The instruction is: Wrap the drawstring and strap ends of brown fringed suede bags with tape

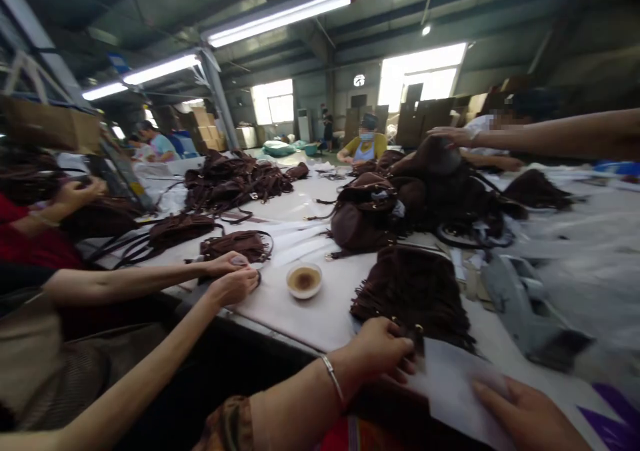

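Fringed brown bag (pixel 413 281) near on the table, white sheet (pixel 453 388) at its near side.
My right hand (pixel 525 408) grasps the sheet; my left hand (pixel 383 351) curls by the bag (too blurred to tell its grip). I judge this sheet-handling; moving it calls for a steady pinch.

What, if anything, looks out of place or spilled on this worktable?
No spill or damage shows. The round white bowl of brown contents looks slightly odd: it stands uncovered on the pale tabletop near the dark brown fringed leather-like bag, so a knock might stain it.
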`<action>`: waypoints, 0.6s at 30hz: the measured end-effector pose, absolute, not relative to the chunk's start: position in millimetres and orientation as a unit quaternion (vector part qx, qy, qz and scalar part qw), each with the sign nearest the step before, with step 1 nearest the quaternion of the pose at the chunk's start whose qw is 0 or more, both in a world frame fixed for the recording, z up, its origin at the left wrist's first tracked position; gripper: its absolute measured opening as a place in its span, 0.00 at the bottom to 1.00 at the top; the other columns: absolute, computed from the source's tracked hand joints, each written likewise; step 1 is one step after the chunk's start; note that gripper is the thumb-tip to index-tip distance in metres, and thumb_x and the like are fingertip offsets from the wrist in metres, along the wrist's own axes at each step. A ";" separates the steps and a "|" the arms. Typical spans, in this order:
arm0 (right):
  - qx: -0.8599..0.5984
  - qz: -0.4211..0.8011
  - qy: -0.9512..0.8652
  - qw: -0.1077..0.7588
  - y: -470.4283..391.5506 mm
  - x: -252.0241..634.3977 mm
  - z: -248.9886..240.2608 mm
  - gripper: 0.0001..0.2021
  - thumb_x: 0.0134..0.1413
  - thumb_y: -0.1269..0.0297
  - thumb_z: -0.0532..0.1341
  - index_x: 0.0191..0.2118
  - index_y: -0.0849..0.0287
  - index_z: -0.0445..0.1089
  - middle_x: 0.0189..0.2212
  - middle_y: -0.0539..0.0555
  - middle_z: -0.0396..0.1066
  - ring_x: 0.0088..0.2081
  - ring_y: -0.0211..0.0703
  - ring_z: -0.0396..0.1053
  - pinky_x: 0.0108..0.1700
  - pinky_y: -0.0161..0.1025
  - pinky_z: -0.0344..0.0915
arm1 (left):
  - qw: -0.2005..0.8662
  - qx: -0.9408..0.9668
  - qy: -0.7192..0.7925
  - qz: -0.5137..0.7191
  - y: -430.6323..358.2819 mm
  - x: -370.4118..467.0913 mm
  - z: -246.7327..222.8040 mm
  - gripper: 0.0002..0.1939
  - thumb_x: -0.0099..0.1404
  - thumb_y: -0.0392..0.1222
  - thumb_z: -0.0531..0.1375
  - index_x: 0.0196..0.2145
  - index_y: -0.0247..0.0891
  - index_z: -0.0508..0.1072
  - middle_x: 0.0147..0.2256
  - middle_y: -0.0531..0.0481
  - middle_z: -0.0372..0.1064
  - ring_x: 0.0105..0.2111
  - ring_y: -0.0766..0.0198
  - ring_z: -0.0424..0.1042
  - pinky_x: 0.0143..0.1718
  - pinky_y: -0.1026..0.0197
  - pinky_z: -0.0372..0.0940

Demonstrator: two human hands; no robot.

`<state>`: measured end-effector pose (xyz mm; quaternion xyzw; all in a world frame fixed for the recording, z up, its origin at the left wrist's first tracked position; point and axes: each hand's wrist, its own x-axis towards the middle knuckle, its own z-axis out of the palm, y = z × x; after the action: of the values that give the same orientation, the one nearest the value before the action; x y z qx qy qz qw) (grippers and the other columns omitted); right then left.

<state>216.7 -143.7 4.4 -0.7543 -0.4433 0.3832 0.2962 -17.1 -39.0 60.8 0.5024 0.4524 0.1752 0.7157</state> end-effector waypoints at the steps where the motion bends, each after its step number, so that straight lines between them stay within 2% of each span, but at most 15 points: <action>1: -0.743 0.434 -0.422 0.284 -145.8 208.0 10.4 0.22 0.45 0.49 0.59 0.37 0.62 0.79 0.32 0.58 0.80 0.34 0.57 0.77 0.35 0.43 0.72 | 0.705 0.507 0.461 0.183 -37.9 -16.9 64.0 0.01 0.60 0.34 0.59 0.32 0.34 0.69 0.27 0.48 0.71 0.21 0.65 0.70 0.25 0.58 0.68; 5: -0.734 0.446 -0.419 0.295 -138.2 169.2 29.3 0.15 0.42 0.56 0.60 0.32 0.61 0.78 0.29 0.54 0.79 0.33 0.52 0.75 0.32 0.38 0.67 | 0.696 0.512 0.463 0.199 -31.4 -10.4 70.4 0.11 0.63 0.37 0.59 0.43 0.34 0.70 0.29 0.45 0.73 0.26 0.59 0.72 0.32 0.53 0.68; 8: -0.707 0.476 -0.376 0.364 -124.4 146.8 32.0 0.12 0.43 0.60 0.60 0.31 0.59 0.77 0.24 0.52 0.77 0.26 0.46 0.72 0.25 0.35 0.62 | 0.678 0.526 0.473 0.200 -30.5 -6.6 71.6 0.13 0.62 0.39 0.60 0.45 0.34 0.70 0.30 0.42 0.74 0.25 0.55 0.72 0.30 0.51 0.66; 11: -0.636 0.543 -0.298 0.460 -111.5 132.3 24.1 0.12 0.42 0.60 0.60 0.33 0.58 0.77 0.23 0.53 0.76 0.22 0.43 0.69 0.23 0.36 0.62 | 0.622 0.581 0.488 0.194 -34.3 -9.3 70.0 0.13 0.61 0.41 0.60 0.44 0.34 0.70 0.27 0.43 0.73 0.22 0.58 0.69 0.27 0.54 0.65; 14: -0.584 0.557 -0.247 0.536 -102.8 123.8 13.1 0.13 0.42 0.59 0.63 0.34 0.60 0.76 0.27 0.55 0.77 0.27 0.46 0.73 0.30 0.38 0.67 | 0.474 0.714 0.466 0.219 -42.4 -18.3 65.9 0.11 0.63 0.43 0.58 0.41 0.35 0.73 0.27 0.46 0.72 0.26 0.58 0.69 0.32 0.57 0.64; 18: -0.558 0.549 -0.231 0.578 -98.7 117.6 8.1 0.16 0.42 0.56 0.67 0.37 0.62 0.76 0.30 0.55 0.78 0.32 0.49 0.74 0.36 0.41 0.69 | 0.240 0.841 0.428 0.227 -59.1 -30.4 60.3 0.10 0.67 0.41 0.53 0.39 0.38 0.74 0.37 0.42 0.69 0.36 0.56 0.70 0.39 0.57 0.63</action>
<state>117.6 -98.7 8.1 -0.5583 -0.2313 0.5488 0.5777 -30.4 -59.1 60.3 0.8414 0.4279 0.2265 0.2401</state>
